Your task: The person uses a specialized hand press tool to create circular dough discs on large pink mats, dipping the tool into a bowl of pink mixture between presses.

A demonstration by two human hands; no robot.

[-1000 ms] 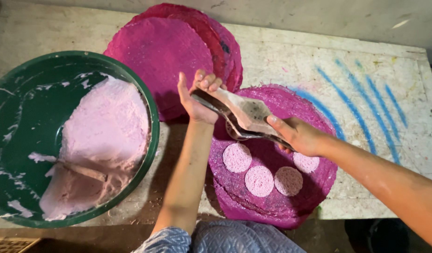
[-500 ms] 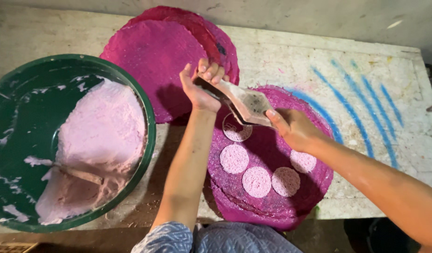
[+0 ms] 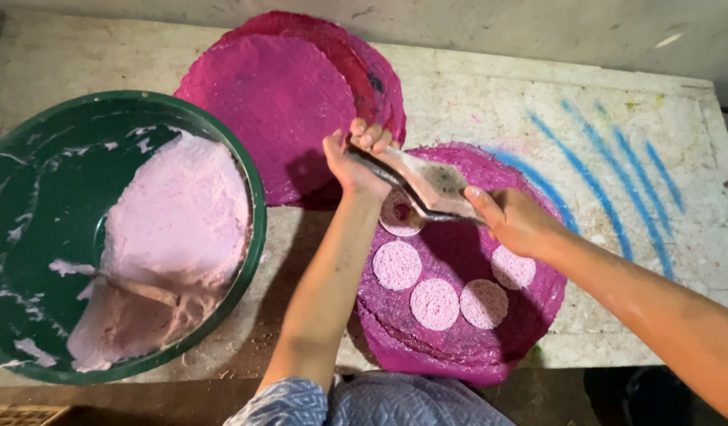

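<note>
A worn white table (image 3: pixel 474 87) is streaked with blue paint (image 3: pixel 608 158). At its left edge a large green basin (image 3: pixel 253 197) is filled with pale pink paste (image 3: pixel 175 229). Further back, magenta round mats (image 3: pixel 277 102) are stacked overlapping; a nearer magenta mat (image 3: pixel 466 347) is set with small pale pink discs (image 3: pixel 435 304) in a loose ring. Above it a flat metal scraper (image 3: pixel 431 185) is gripped at both ends: the left hand (image 3: pixel 356 162) is closed around the far end, the right hand (image 3: pixel 514 221) clasped on the near end. For a clean disc, the scraper is best kept level and pressed evenly just beside the last disc (image 3: pixel 399 213), without overlapping it.
</note>
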